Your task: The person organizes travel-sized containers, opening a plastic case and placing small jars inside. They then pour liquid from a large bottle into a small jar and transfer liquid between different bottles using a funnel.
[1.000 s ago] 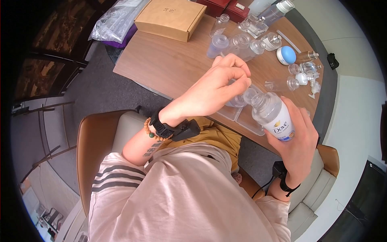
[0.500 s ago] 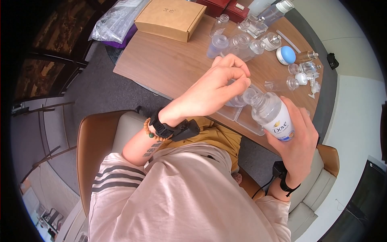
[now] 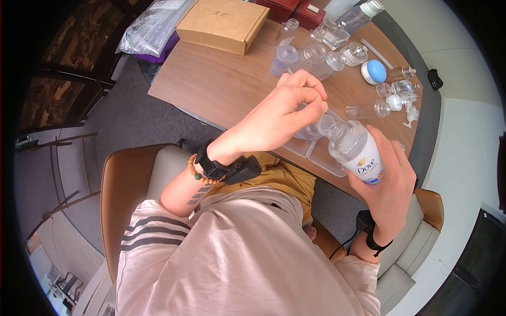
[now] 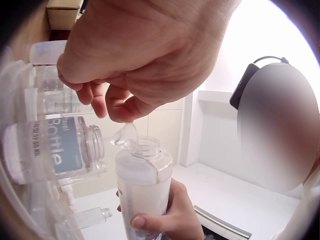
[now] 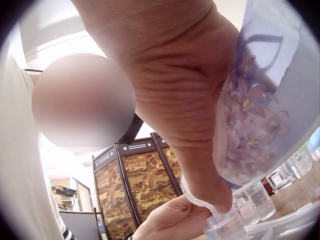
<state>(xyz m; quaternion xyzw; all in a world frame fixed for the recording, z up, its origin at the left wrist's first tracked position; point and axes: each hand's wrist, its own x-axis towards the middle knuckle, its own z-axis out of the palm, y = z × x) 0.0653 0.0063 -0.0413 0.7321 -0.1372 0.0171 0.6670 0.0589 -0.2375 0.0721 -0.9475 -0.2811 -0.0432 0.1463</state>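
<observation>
The right hand (image 3: 391, 184) is wrapped round the tipped Dove bottle (image 3: 365, 162), and the left hand (image 3: 279, 113) pinches a clear funnel (image 4: 129, 136) by the Dove bottle's mouth, with a Travel Bottle (image 4: 62, 146) near that mouth too.

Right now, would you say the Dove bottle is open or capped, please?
Open: the Dove bottle has a bare, uncapped neck in the head view.

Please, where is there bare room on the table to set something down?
The widest bare patch of table lies between the box and the left hand; a smaller one lies between that hand and the blue-lidded jar. Beyond that hand, bottles crowd together.
</observation>
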